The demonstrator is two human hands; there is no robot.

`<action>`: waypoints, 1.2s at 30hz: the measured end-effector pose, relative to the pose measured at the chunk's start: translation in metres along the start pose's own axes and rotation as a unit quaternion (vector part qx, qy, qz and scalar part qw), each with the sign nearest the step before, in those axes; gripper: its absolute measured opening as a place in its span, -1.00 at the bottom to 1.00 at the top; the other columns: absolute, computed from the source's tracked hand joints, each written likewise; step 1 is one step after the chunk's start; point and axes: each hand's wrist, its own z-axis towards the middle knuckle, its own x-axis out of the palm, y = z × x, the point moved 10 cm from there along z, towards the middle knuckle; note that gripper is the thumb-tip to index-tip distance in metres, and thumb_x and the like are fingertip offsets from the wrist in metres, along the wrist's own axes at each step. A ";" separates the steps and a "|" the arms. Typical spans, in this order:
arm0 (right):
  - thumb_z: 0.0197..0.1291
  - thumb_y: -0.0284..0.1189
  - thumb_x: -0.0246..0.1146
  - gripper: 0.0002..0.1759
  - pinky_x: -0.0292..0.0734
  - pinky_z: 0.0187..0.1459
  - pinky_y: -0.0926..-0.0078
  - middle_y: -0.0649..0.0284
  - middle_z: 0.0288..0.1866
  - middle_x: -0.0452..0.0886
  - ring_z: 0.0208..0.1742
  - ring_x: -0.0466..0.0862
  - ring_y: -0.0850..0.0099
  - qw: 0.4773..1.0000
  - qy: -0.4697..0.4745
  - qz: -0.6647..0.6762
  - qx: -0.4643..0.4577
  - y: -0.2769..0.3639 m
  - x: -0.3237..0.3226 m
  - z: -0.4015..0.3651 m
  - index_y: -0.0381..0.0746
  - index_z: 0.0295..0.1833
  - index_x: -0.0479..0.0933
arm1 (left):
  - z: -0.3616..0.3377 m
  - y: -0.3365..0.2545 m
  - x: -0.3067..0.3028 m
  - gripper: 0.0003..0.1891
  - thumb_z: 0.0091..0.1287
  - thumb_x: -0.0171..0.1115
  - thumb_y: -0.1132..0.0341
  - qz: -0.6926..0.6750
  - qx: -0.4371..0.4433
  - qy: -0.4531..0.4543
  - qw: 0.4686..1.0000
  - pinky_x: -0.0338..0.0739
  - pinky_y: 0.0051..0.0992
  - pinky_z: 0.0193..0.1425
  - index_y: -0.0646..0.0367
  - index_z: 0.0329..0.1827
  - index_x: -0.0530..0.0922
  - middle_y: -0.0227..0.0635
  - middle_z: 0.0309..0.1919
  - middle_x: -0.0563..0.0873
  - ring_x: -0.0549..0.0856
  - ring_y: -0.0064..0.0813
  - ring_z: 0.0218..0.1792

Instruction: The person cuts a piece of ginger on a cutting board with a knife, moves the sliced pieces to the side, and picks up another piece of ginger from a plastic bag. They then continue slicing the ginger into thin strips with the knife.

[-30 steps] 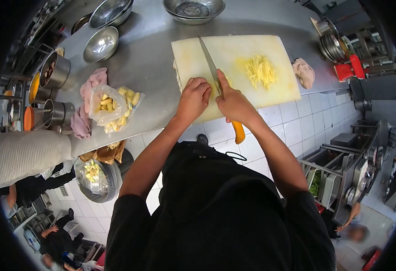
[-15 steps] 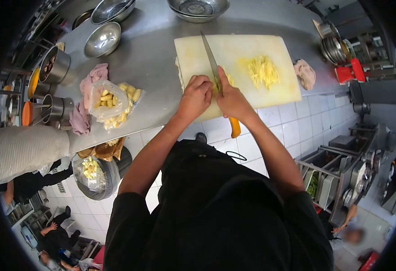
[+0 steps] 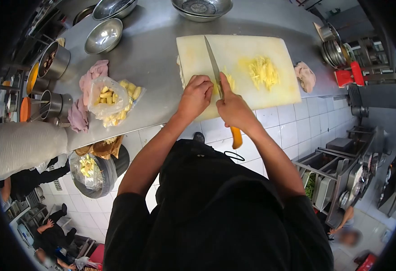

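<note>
Gripping the knife point(image 3: 214, 61), the right hand point(image 3: 234, 108) is clenched round the top of the orange handle, with the forefinger stretched along the spine of the blade. The handle's end sticks out below the hand, past the near edge of the counter point(image 3: 152, 54). The blade runs far and slightly left across the board point(image 3: 252, 45), with its tip close to the board's far edge.

The left hand point(image 3: 195, 97) sits just left of the blade, fingers curled under and knuckles close to the steel. It seems to press down on food, but the hand hides whatever is beneath it, so I cannot tell whether it grasps anything. A small yellow piece point(image 3: 229, 81) shows just right of the blade, between the two hands.

A heap of pale yellow shreds point(image 3: 262, 71) lies further right on the board, well apart from the knife. A pink cloth point(image 3: 305, 76) lies off the board's right edge.

A clear bag point(image 3: 112, 104) of yellow chunks lies open on the counter to the left, with another cloth point(image 3: 92, 79) beside it. Steel bowls point(image 3: 103, 36) stand at the far left and one bowl point(image 3: 201, 8) stands beyond the board. Pots point(image 3: 53, 61) line the left edge.

A lined bin point(image 3: 94, 169) holding scraps stands on the floor below the counter. Another person's pale sleeve point(image 3: 26, 149) reaches in at the left.
</note>
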 end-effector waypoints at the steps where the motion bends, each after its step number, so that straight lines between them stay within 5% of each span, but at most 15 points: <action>1: 0.34 -0.49 0.01 -0.06 0.72 -0.30 0.18 -0.11 -0.41 0.74 -0.59 0.71 0.10 1.000 -0.009 -0.003 -0.015 -0.002 0.001 0.004 -0.21 0.78 -0.24 | 0.000 -0.001 0.001 -0.88 0.23 0.41 0.59 0.003 -0.001 0.002 1.000 0.65 -0.29 0.08 0.28 -0.19 0.75 -0.26 -0.12 0.74 0.70 -0.15 -0.06; 9: 0.33 -0.50 0.02 -0.07 0.72 -0.29 0.17 -0.10 -0.43 0.73 -0.58 0.72 0.09 1.000 -0.004 0.007 0.001 0.006 -0.004 -0.002 -0.23 0.77 -0.20 | -0.003 -0.004 -0.003 -0.84 0.20 0.40 0.63 0.005 0.016 -0.002 1.000 0.65 -0.27 0.07 0.28 -0.18 0.76 -0.24 -0.11 0.74 0.69 -0.13 -0.05; 15: 0.34 -0.53 -0.01 -0.05 0.71 -0.35 0.21 -0.15 -0.25 0.75 -0.59 0.70 0.17 0.999 -0.031 0.003 -0.030 -0.005 -0.002 0.024 -0.12 0.79 -0.23 | -0.005 -0.004 -0.002 -0.85 0.20 0.37 0.64 0.010 0.023 -0.003 1.000 0.66 -0.26 0.05 0.30 -0.18 0.75 -0.23 -0.14 0.75 0.70 -0.12 -0.08; 18: 0.33 -0.48 0.03 -0.06 0.72 -0.27 0.13 -0.12 -0.41 0.73 -0.56 0.72 0.05 1.000 -0.007 0.027 -0.007 0.006 -0.006 0.007 -0.23 0.77 -0.21 | -0.001 -0.003 -0.003 -0.86 0.20 0.38 0.64 0.001 0.016 -0.015 1.000 0.66 -0.26 0.05 0.30 -0.20 0.74 -0.23 -0.14 0.76 0.71 -0.13 -0.08; 24: 0.35 -0.47 0.01 -0.06 0.73 -0.24 0.15 -0.09 -0.39 0.74 -0.55 0.73 0.09 0.998 -0.044 -0.023 -0.045 -0.002 0.006 0.027 -0.22 0.77 -0.24 | 0.000 0.003 -0.002 -0.87 0.21 0.40 0.63 0.004 0.013 0.002 1.000 0.66 -0.27 0.05 0.29 -0.20 0.75 -0.24 -0.13 0.77 0.71 -0.15 -0.07; 30: 0.36 -0.46 0.02 -0.06 0.73 -0.24 0.16 -0.12 -0.38 0.74 -0.54 0.73 0.08 1.000 0.003 -0.015 0.016 0.010 0.000 0.001 -0.22 0.77 -0.24 | -0.003 0.000 -0.005 -0.87 0.20 0.41 0.63 -0.012 0.007 -0.023 1.000 0.66 -0.27 0.06 0.29 -0.21 0.75 -0.24 -0.13 0.77 0.71 -0.15 -0.06; 33: 0.36 -0.47 0.01 -0.07 0.74 -0.27 0.19 -0.11 -0.37 0.75 -0.55 0.74 0.14 0.990 -0.086 -0.063 -0.094 0.003 0.010 0.028 -0.22 0.77 -0.24 | -0.003 0.001 -0.005 -0.87 0.19 0.41 0.63 -0.008 0.007 -0.018 1.000 0.65 -0.27 0.07 0.30 -0.21 0.75 -0.24 -0.13 0.76 0.71 -0.14 -0.06; 36: 0.36 -0.47 0.02 -0.06 0.73 -0.27 0.19 -0.12 -0.35 0.75 -0.54 0.74 0.11 0.999 -0.021 -0.003 -0.025 0.004 0.001 0.021 -0.22 0.77 -0.24 | -0.006 0.000 -0.004 -0.86 0.18 0.41 0.63 -0.001 0.009 -0.005 1.000 0.65 -0.26 0.07 0.30 -0.21 0.74 -0.23 -0.12 0.76 0.70 -0.14 -0.06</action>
